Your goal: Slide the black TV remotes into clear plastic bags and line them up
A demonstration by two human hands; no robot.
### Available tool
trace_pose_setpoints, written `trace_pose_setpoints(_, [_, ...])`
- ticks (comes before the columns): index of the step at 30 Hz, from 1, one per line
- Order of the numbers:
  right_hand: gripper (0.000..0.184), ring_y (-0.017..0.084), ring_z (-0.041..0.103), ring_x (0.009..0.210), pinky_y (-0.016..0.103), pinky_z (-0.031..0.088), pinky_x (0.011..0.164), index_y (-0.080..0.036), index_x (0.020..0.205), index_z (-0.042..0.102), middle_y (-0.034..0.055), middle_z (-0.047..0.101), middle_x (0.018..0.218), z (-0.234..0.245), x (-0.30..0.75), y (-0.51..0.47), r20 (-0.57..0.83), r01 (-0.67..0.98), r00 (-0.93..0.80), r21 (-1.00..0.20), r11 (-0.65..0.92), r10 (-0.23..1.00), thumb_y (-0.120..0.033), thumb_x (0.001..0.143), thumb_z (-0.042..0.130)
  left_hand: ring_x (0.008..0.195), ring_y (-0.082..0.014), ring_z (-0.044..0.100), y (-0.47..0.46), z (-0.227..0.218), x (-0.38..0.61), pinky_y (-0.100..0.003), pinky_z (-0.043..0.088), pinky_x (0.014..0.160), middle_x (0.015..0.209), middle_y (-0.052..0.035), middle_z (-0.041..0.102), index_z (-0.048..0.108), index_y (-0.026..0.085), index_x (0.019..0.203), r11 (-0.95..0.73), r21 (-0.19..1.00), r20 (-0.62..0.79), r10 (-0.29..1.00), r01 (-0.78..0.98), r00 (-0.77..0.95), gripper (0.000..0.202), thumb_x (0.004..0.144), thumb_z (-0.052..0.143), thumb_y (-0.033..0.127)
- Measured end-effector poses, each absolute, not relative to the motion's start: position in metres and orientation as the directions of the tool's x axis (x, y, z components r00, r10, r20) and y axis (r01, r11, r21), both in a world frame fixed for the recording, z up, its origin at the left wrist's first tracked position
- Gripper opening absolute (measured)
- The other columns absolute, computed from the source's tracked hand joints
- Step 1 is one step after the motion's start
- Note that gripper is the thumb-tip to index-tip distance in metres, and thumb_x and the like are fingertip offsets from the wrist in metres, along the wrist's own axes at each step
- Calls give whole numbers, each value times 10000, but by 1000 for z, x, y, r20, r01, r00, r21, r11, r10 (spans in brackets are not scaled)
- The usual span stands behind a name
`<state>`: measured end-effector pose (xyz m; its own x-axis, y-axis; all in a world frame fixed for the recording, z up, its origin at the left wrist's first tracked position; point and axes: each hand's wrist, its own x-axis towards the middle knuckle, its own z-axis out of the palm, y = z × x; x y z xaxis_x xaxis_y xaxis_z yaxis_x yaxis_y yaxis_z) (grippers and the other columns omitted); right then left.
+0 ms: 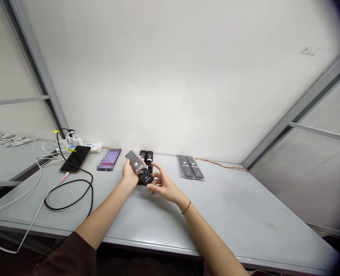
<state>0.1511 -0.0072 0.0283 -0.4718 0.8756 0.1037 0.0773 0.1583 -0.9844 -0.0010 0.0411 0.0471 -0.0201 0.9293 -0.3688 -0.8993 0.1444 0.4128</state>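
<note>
Thin reddish-brown cord bracelet [186, 207], single plain band, bare right hand [166, 186] just above the bracelet, bare right forearm [210, 239] below it, dark maroon-brown sleeve [72, 255] on left arm [106, 214], lower left of the bracelet, plain fabric.

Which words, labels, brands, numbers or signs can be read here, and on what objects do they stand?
No text is legible.
Held remote: white marks, too small.
Wrapped remotes: button marks and lower print, too small.
Dark remotes behind: pale label, too small.
Power strip: blue marks, too blurred.
Purple screen: pixelated, unreadable.
</note>
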Motion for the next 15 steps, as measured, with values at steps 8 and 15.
trace_pose_setpoints(8, [577,123,576,740,308,507,704,-270,1343,420,97,488,1311,30,148,-8,247,198,-376,-920,338,893,-304,796,600,681,-167,645,19,39,23,-260,502,613,810,-70,684,630,123,976,257,607,-362,932,-752,26,409,942,320,387])
trace_pose_setpoints(15, [401,144,582,806,288,506,697,-242,1233,532,75,540,1253,28,145,-10,251,206,-376,-916,344,892,-305,836,537,727,-194,663,24,42,15,-287,525,664,819,-115,691,638,89,962,280,663,-311,947,-694,84,542,940,234,450])
